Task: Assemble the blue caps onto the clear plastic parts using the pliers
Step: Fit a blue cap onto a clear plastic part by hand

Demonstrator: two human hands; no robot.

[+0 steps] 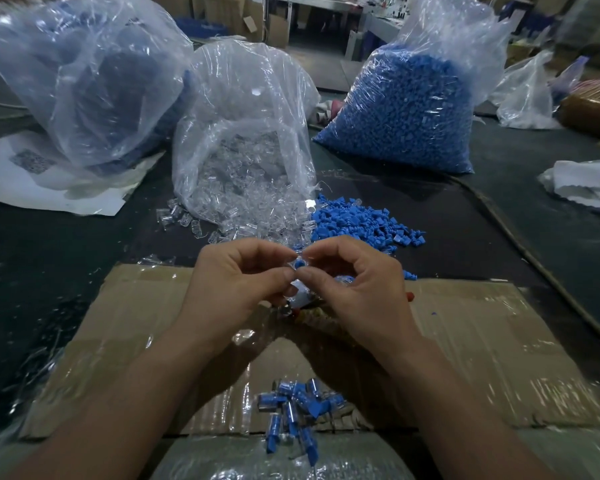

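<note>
Left grip (236, 282) and right grip (357, 285) meet fingertip to fingertip above the cardboard sheet (482, 341), each pinching the same blue cap (299, 263) between thumb and forefinger. There is a glint of clear plastic on the cap's left side, but how the two fit together is too small to tell. A red-ended object (410, 296) lies under the right grip, mostly hidden.

Near the person, on the cardboard, lies a small heap of capped pieces (295, 407). Beyond the hands, loose blue caps (357, 223) sit on the dark counter (49, 271) just beside the clear plastic parts (222, 223) spilling from an open bag (243, 98). A full bag of blue caps (406, 109) stands behind on the right, and another bag (84, 74) on the left.
</note>
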